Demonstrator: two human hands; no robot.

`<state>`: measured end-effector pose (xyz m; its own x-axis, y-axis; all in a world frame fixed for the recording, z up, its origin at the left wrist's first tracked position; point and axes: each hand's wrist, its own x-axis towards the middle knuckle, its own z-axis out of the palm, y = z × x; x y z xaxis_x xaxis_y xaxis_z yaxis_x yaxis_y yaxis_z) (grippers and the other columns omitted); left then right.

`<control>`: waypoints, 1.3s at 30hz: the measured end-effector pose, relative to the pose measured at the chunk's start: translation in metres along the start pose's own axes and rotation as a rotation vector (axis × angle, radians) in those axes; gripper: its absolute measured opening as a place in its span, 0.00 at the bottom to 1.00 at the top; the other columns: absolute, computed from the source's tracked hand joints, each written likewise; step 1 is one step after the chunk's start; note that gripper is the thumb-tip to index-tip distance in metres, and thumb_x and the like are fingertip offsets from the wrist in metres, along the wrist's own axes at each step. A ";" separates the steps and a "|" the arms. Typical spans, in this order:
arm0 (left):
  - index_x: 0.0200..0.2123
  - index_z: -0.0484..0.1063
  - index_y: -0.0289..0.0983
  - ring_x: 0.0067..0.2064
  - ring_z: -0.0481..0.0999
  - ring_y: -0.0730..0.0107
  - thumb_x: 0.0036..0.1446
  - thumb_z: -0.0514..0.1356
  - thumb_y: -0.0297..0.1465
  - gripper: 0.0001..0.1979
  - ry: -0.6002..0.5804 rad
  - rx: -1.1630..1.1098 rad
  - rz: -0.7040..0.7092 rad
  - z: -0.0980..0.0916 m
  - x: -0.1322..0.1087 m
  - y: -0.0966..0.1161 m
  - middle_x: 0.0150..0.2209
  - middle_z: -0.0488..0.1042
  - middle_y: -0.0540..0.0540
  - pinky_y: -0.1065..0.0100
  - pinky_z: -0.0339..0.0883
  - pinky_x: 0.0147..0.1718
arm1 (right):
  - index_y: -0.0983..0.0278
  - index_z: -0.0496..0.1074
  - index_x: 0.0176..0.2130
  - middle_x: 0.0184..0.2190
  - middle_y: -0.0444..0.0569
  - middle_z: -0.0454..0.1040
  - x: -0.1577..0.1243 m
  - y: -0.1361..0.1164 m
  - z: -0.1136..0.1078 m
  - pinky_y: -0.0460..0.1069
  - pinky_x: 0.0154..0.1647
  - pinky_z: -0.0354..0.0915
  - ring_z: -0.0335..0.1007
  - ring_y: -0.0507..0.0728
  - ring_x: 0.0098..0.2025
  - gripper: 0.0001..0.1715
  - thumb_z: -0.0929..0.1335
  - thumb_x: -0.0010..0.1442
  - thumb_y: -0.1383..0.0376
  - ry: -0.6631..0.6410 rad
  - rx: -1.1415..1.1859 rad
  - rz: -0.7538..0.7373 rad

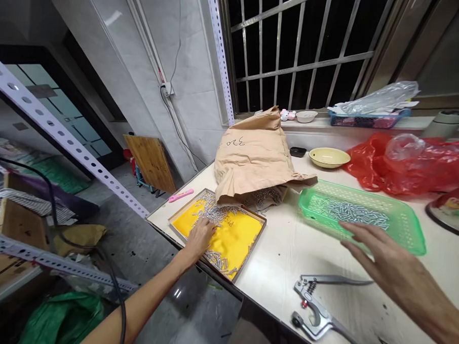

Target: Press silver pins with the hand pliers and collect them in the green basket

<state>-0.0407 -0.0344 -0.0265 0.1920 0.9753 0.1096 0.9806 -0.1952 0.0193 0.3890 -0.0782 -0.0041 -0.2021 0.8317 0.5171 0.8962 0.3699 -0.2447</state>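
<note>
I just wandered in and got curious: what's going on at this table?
Someone is working bare-handed with small metal pins. The left hand is down among them in a yellow-lined tray; whether it grasps any can't be seen. The right hand is open, by the near side of a green plastic basket with similar metal pieces in it. Behind the tray, a brown paper bag gapes open. Silver pliers lie on the table.

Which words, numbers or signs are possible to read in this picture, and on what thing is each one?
"320", it seems: handwritten, upside down in this view, on the brown paper bag.
Dark lettering on the yellow lining of the tray: too unclear to read surely.
No other text is clear enough.
</note>
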 end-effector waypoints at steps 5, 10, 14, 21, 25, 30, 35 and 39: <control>0.27 0.70 0.37 0.41 0.68 0.63 0.56 0.53 0.28 0.08 0.045 -0.267 -0.060 -0.001 0.002 0.002 0.34 0.70 0.44 0.60 0.62 0.44 | 0.59 0.69 0.47 0.47 0.50 0.71 -0.011 -0.052 0.009 0.54 0.46 0.67 0.70 0.58 0.45 0.18 0.59 0.63 0.55 -0.095 0.281 0.023; 0.29 0.71 0.34 0.30 0.71 0.68 0.50 0.57 0.35 0.09 -0.013 -0.716 -0.321 -0.011 -0.003 0.017 0.28 0.72 0.48 0.67 0.67 0.31 | 0.60 0.72 0.42 0.39 0.49 0.75 0.014 -0.133 0.045 0.50 0.40 0.68 0.72 0.56 0.39 0.16 0.59 0.63 0.58 -0.284 0.803 0.157; 0.31 0.72 0.32 0.27 0.71 0.71 0.44 0.61 0.41 0.17 -0.070 -1.055 -0.429 -0.022 -0.019 0.042 0.27 0.73 0.49 0.72 0.65 0.23 | 0.65 0.69 0.39 0.30 0.47 0.74 0.039 -0.197 0.104 0.48 0.33 0.68 0.71 0.54 0.31 0.15 0.65 0.56 0.57 -0.296 1.113 0.426; 0.30 0.74 0.32 0.25 0.71 0.73 0.39 0.66 0.40 0.18 -0.073 -1.265 -0.472 -0.032 -0.042 0.044 0.24 0.74 0.49 0.73 0.67 0.25 | 0.64 0.68 0.28 0.25 0.43 0.71 0.049 -0.235 0.138 0.45 0.28 0.62 0.66 0.51 0.27 0.08 0.64 0.54 0.61 -0.250 1.157 0.493; 0.30 0.72 0.31 0.23 0.71 0.75 0.35 0.71 0.38 0.20 -0.227 -1.488 -0.573 -0.031 -0.049 0.034 0.23 0.73 0.49 0.72 0.69 0.25 | 0.63 0.68 0.26 0.23 0.42 0.71 0.049 -0.238 0.131 0.44 0.28 0.60 0.65 0.50 0.26 0.07 0.63 0.53 0.65 -0.242 1.042 0.405; 0.30 0.71 0.31 0.24 0.72 0.76 0.37 0.72 0.31 0.16 -0.214 -1.587 -0.686 -0.033 -0.044 0.022 0.24 0.73 0.48 0.74 0.71 0.26 | 0.64 0.67 0.28 0.24 0.42 0.70 0.057 -0.243 0.136 0.44 0.28 0.59 0.65 0.50 0.26 0.07 0.62 0.55 0.68 -0.234 0.903 0.394; 0.33 0.71 0.31 0.24 0.72 0.77 0.40 0.70 0.28 0.16 -0.151 -1.541 -0.713 -0.042 -0.042 0.022 0.24 0.72 0.50 0.74 0.71 0.27 | 0.66 0.70 0.36 0.34 0.49 0.72 0.066 -0.228 0.122 0.48 0.39 0.62 0.67 0.54 0.37 0.06 0.63 0.57 0.70 -0.316 0.637 0.146; 0.38 0.72 0.31 0.25 0.73 0.76 0.40 0.69 0.34 0.21 -0.283 -1.480 -0.565 -0.047 -0.045 0.052 0.26 0.74 0.49 0.73 0.70 0.26 | 0.65 0.69 0.44 0.42 0.52 0.69 0.053 -0.185 0.070 0.48 0.45 0.63 0.66 0.54 0.44 0.12 0.61 0.63 0.68 -0.218 0.510 -0.018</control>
<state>0.0003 -0.0931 0.0160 0.0022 0.9077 -0.4196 0.0590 0.4188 0.9062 0.1850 -0.0732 0.0112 -0.3414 0.8697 0.3565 0.5980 0.4936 -0.6314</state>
